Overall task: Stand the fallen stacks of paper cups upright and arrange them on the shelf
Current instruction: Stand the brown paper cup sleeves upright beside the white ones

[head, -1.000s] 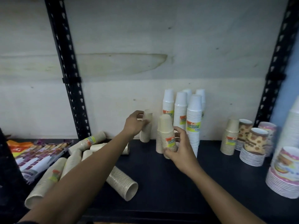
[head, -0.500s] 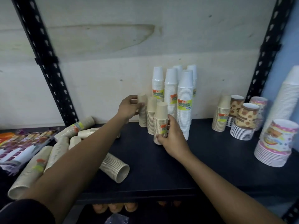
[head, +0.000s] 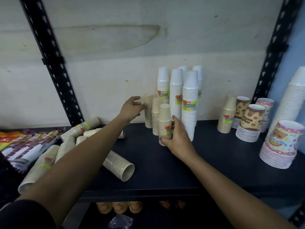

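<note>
Because these nested paper cups are light and topple easily, my right hand (head: pixel 177 139) grips the front kraft stack (head: pixel 165 123) low on the shelf (head: pixel 206 156), my left hand (head: pixel 131 108) pinching the rear stack (head: pixel 148 111).

I can't read the label on the front beige stack (head: pixel 165 124) — my right hand (head: pixel 177 139) covers half of it. The tall white stack (head: pixel 295 98), well right of that, is cut by the edge. Left of it my left forearm (head: pixel 85 156) hides part of the fallen stacks (head: pixel 66 146) — too blurry to count.
</note>
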